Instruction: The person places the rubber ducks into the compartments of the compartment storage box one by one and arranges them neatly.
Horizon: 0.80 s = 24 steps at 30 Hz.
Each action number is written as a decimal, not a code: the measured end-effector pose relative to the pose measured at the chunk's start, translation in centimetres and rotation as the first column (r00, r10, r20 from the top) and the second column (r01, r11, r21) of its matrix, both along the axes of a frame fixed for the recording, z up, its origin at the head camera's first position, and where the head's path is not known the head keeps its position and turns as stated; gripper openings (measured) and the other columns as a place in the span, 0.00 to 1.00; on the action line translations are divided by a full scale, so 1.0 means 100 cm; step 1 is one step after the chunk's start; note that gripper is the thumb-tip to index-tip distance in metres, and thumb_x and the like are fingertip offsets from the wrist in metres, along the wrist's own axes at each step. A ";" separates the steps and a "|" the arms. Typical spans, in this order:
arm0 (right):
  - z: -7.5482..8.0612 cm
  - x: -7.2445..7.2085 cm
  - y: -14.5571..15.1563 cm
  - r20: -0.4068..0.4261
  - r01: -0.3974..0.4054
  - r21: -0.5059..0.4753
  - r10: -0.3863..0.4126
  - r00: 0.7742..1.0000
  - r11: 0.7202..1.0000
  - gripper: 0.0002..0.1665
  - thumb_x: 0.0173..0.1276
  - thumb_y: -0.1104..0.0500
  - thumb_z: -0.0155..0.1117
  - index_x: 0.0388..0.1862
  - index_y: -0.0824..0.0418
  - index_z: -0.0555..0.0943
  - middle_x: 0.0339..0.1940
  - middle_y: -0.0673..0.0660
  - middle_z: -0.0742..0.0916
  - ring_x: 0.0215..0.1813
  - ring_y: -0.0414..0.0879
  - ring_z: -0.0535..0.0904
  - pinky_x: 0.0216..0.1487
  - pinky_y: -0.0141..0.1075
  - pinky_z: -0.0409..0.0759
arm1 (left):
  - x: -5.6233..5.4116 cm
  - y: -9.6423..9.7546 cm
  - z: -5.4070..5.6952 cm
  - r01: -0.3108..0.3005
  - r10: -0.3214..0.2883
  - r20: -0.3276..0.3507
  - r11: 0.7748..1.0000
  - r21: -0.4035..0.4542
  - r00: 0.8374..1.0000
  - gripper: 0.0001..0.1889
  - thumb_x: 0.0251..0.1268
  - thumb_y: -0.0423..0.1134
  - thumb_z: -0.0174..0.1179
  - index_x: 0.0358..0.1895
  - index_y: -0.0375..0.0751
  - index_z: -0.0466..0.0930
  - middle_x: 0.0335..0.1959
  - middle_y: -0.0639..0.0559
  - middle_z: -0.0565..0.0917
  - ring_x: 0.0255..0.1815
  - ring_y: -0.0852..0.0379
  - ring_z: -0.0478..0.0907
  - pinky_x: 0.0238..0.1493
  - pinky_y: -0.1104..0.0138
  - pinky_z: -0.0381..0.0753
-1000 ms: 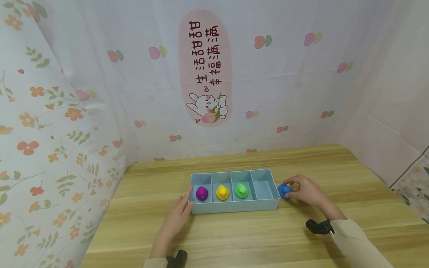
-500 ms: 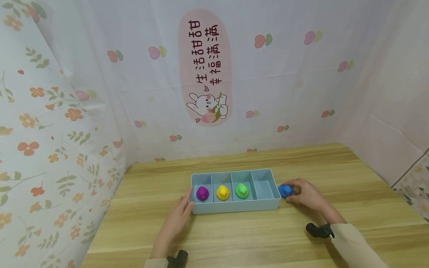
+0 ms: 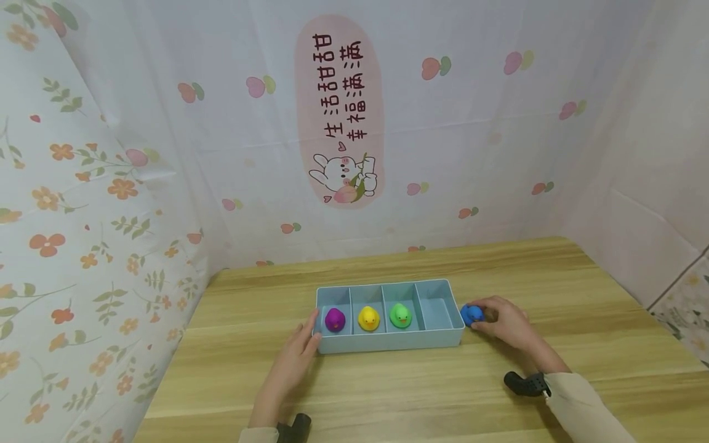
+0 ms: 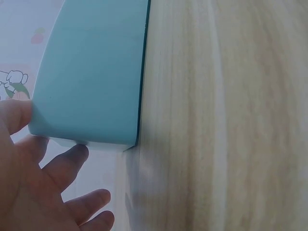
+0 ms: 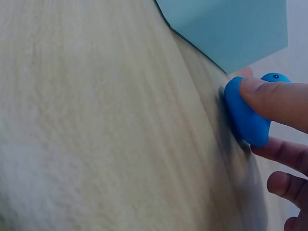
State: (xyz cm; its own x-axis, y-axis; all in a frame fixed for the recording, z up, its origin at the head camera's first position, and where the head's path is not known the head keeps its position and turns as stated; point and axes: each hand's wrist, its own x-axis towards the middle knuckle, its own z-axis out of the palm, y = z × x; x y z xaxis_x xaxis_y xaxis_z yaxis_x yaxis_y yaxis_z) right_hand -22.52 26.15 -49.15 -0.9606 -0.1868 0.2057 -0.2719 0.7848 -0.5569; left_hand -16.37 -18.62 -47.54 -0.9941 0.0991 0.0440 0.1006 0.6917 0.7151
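Observation:
A light blue box [image 3: 388,342] with several compartments in a row lies on the table. From left to right it holds a purple duck [image 3: 335,320], a yellow duck [image 3: 368,318] and a green duck [image 3: 401,315]; the rightmost compartment [image 3: 436,312] has nothing in it. My left hand [image 3: 293,357] rests against the box's left end, its thumb and fingers touching the end [image 4: 91,144] in the left wrist view. Just right of the box, my right hand [image 3: 509,323] pinches a blue toy duck [image 5: 248,113] between thumb and fingers, low at the tabletop.
The wooden table [image 3: 399,394] runs back to a patterned cloth [image 3: 471,154] hanging behind it. More cloth [image 3: 83,246] hangs on the left. Each wrist wears a black device [image 3: 526,383].
My right hand has turned slightly around the blue duck, which now sits a touch further right and shows more of its face. The left hand and box have barely moved.

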 end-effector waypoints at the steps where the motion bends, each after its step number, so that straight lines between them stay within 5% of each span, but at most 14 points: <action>1: 0.000 0.000 0.000 -0.003 -0.001 0.000 0.001 1.000 1.000 0.24 0.54 0.52 0.74 0.50 0.58 0.83 0.50 0.63 0.84 0.55 0.65 0.77 0.43 0.51 0.64 | 0.000 0.000 0.000 0.000 0.000 -0.002 1.000 -0.001 1.000 0.27 0.77 0.48 0.43 0.75 0.56 0.54 0.71 0.43 0.65 0.73 0.32 0.53 0.65 0.32 0.54; 10: 0.010 0.000 -0.002 0.003 -0.010 -0.004 0.010 1.000 1.000 0.25 0.56 0.52 0.74 0.51 0.60 0.83 0.49 0.62 0.85 0.54 0.63 0.78 0.50 0.60 0.71 | 0.000 0.000 -0.001 0.000 0.000 0.002 1.000 0.006 1.000 0.27 0.77 0.48 0.42 0.75 0.57 0.54 0.71 0.43 0.65 0.73 0.32 0.53 0.65 0.31 0.54; 15: 0.017 0.000 -0.002 -0.028 -0.008 0.020 0.009 1.000 1.000 0.24 0.56 0.51 0.74 0.51 0.59 0.83 0.45 0.60 0.86 0.45 0.56 0.79 0.40 0.48 0.72 | -0.001 0.000 0.000 -0.002 0.002 0.008 1.000 0.010 1.000 0.27 0.77 0.48 0.43 0.75 0.56 0.54 0.71 0.43 0.65 0.74 0.32 0.53 0.65 0.32 0.53; 19: 0.022 0.000 -0.002 -0.048 -0.018 0.028 0.020 0.999 0.999 0.24 0.55 0.53 0.74 0.50 0.59 0.83 0.44 0.59 0.86 0.34 0.45 0.73 0.32 0.36 0.62 | -0.001 0.000 0.000 -0.002 0.001 0.014 1.000 0.016 1.000 0.27 0.77 0.47 0.43 0.75 0.57 0.53 0.72 0.43 0.64 0.74 0.32 0.52 0.66 0.32 0.53; 24: 0.027 -0.001 -0.002 -0.055 -0.021 0.030 0.023 0.998 0.999 0.24 0.56 0.53 0.74 0.51 0.60 0.83 0.44 0.59 0.86 0.32 0.44 0.71 0.32 0.35 0.60 | 0.000 -0.001 0.000 0.000 0.000 0.011 1.000 0.012 1.000 0.26 0.77 0.47 0.43 0.75 0.57 0.54 0.72 0.43 0.64 0.74 0.32 0.53 0.65 0.32 0.53</action>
